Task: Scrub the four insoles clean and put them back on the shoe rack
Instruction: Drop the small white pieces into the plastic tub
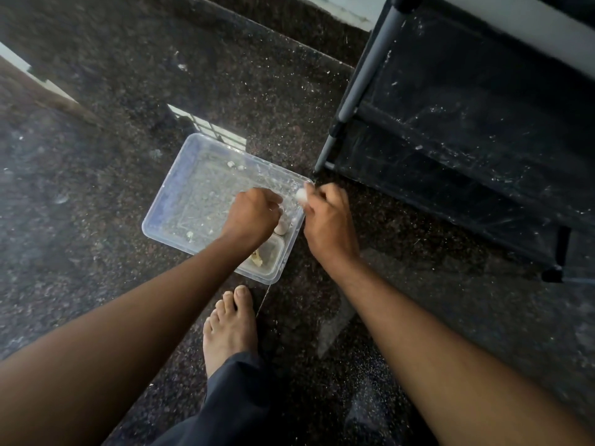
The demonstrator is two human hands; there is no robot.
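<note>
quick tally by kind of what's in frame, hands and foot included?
Hands: 2, left hand, right hand
Bare foot: 1
Clear plastic tray: 1
Small white piece pinched by the right hand: 1
Black shoe rack: 1
Insoles: 0 visible
Total: 6

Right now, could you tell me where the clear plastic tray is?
In the head view the clear plastic tray sits on the dark floor at centre, left of the shoe rack, under both hands.
</note>
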